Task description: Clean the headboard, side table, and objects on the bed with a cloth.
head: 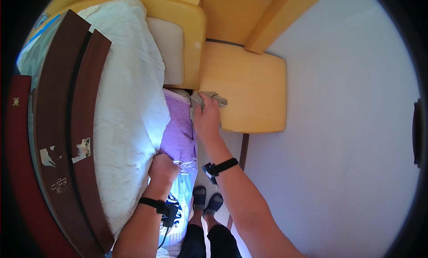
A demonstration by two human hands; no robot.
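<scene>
My right hand [208, 119] holds a crumpled grey-brown cloth [219, 99] against the left edge of a yellow wooden bedside cabinet top [249, 91]. Part of the cloth hangs over that edge. Lower left, my left hand [164, 169] is closed in a fist, pressed down where a white quilt [123, 114] meets a purple cloth [179, 124] on the bed. Nothing shows inside the fist, though its underside is hidden. Each wrist wears a black strap with a small device.
The yellow headboard [192, 34] with a pale panel [169, 50] rises behind the bed. Dark brown boards [83, 124] stand along the left. At right is a white wall [334, 124]. My sandalled feet [213, 203] stand on the narrow floor beside the bed.
</scene>
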